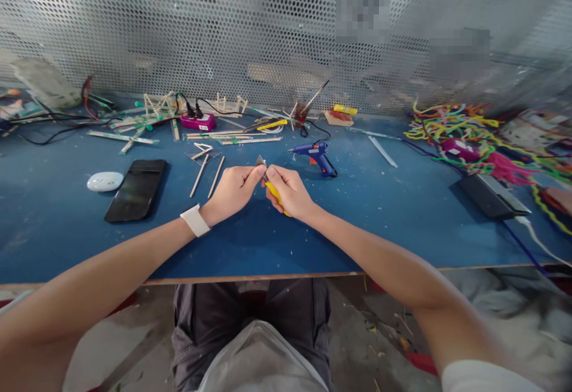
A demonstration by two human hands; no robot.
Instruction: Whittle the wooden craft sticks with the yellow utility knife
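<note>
In the head view my right hand [289,189] is wrapped round a yellow utility knife [273,190], its blade end pointing away from me. My left hand [236,186] is closed beside the blade, thumb against its base; whatever its fingers pinch is too small to make out. Both hands meet above the blue table. Left of them lie thin wooden sticks [216,177] and a small piece of joined sticks [202,151]. A blue hot glue gun [316,155] rests on its side to the right, beyond my right hand.
A black phone [136,190] and white mouse [105,182] lie at left. Along the back are a purple power strip [198,121], more sticks and a yellow-handled cutter [272,124]. Colourful cords [456,130] and a black device [491,195] occupy the right. A perforated metal panel [201,34] stands behind.
</note>
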